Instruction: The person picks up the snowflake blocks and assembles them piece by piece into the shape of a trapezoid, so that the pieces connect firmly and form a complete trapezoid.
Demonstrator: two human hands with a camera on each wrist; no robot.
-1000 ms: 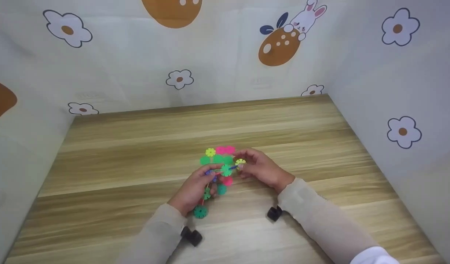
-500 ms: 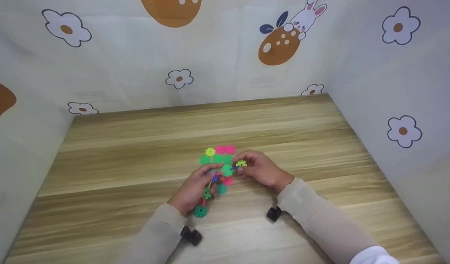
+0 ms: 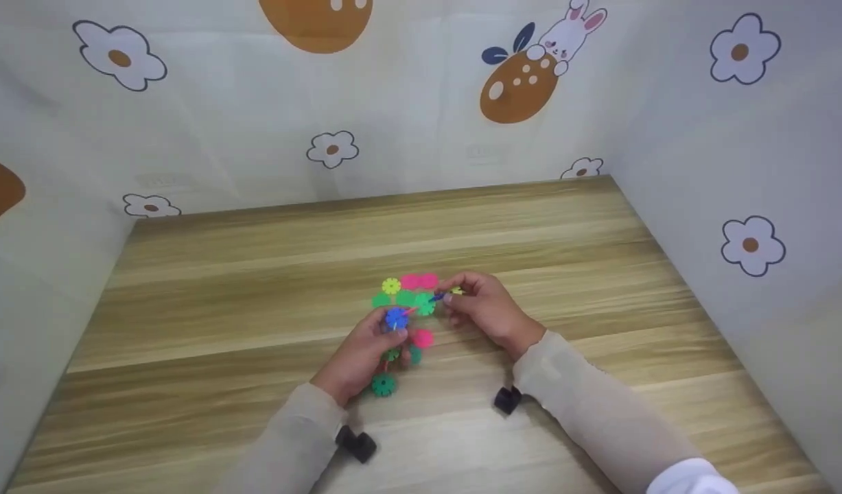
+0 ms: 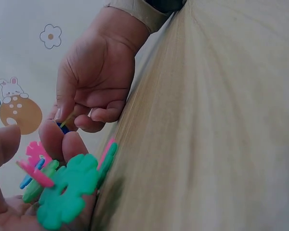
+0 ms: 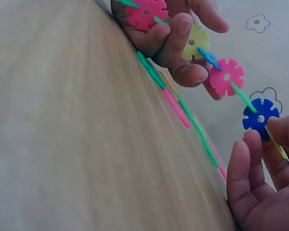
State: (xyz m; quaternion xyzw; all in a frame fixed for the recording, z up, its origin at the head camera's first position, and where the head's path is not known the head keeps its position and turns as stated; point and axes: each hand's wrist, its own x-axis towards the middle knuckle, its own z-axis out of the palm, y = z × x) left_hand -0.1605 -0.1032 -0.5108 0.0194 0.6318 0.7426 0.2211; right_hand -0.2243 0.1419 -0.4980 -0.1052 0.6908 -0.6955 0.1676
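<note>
A chain of slotted plastic snowflake discs hangs between my hands, mixed green, pink, blue and yellow. My left hand [image 3: 355,353] grips its middle, just below a blue disc [image 3: 396,318], and a dark green disc [image 3: 383,385] hangs at the near end. My right hand [image 3: 493,312] pinches the far end between thumb and fingers. There, in the right wrist view, a dark blue disc [image 5: 261,115] joins a yellow disc [image 5: 278,147] seen nearly edge-on. Between the hands, a light green disc [image 3: 426,304] faces up. Left fingers hide part of the chain.
Loose discs lie flat on the wooden table [image 3: 256,288] behind and beneath the chain: a yellow one [image 3: 391,286], pink ones [image 3: 419,281], green ones [image 3: 405,298] and a nearer pink one [image 3: 424,338]. Patterned cloth walls [image 3: 407,89] enclose the table's back and sides.
The chain's middle has shifted slightly away from me, and a blue disc now shows fully above the left thumb. The yellow end disc has turned from facing up to nearly edge-on.
</note>
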